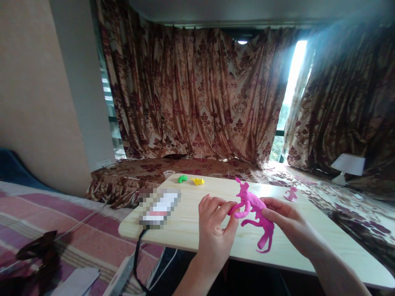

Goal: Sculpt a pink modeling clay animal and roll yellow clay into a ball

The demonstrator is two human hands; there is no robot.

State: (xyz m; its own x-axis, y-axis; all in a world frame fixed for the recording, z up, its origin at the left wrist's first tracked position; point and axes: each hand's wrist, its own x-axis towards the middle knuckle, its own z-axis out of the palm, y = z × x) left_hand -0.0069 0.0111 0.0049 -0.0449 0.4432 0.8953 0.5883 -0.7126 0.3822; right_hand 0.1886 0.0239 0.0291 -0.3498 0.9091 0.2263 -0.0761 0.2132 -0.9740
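A pink clay animal figure [254,202] with ears, limbs and a thin curled tail is held up over the near part of the table. My left hand [217,222] pinches one of its front limbs between thumb and fingers. From the other side, my right hand [282,213] grips the figure's back with thumb and fingertips. Its lower limbs and tail hang free between and below my hands. The parts under my fingertips are hidden.
On the pale wooden table [185,236] are a green clay piece [182,179], a yellow clay piece [198,181], a small pink figure [290,193] and a blurred-out device [160,209] with a black cable [137,250]. A white lamp [348,166] stands far right.
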